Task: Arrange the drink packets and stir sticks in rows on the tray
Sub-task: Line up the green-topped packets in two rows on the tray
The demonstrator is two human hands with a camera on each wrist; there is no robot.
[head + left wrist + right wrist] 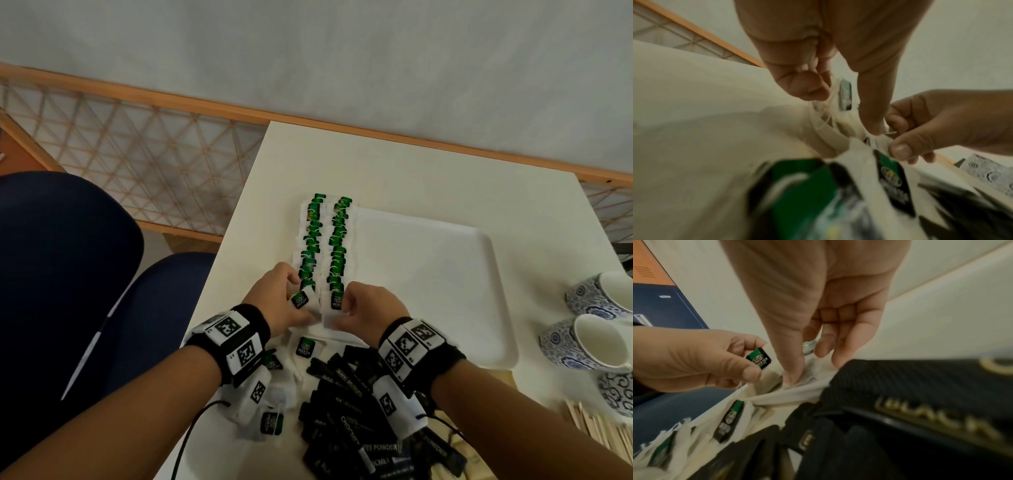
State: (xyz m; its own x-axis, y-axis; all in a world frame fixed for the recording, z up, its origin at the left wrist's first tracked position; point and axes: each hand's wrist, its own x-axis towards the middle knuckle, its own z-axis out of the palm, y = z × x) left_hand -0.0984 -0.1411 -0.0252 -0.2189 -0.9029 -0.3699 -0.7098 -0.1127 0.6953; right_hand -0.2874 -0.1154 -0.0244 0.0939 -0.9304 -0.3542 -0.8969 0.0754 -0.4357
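Two rows of green-tagged tea bags (325, 240) lie along the left side of the white tray (428, 274). At the near end of the left row my left hand (296, 298) pinches a tea bag by its green tag (758, 358). Beside it my right hand (344, 305) pinches another tea bag (337, 303) at the near end of the right row; its thumb (791, 376) presses the white pouch. Loose tea bags (306, 346) and a pile of black drink packets (349, 411) lie on the table under my wrists. Wooden stir sticks (596, 425) lie at the lower right.
Blue-patterned white cups (589, 346) stand right of the tray, near the table's right edge. The table's left edge runs close to the tea bag rows, with a dark blue chair (68, 274) beyond it. The right part of the tray holds nothing.
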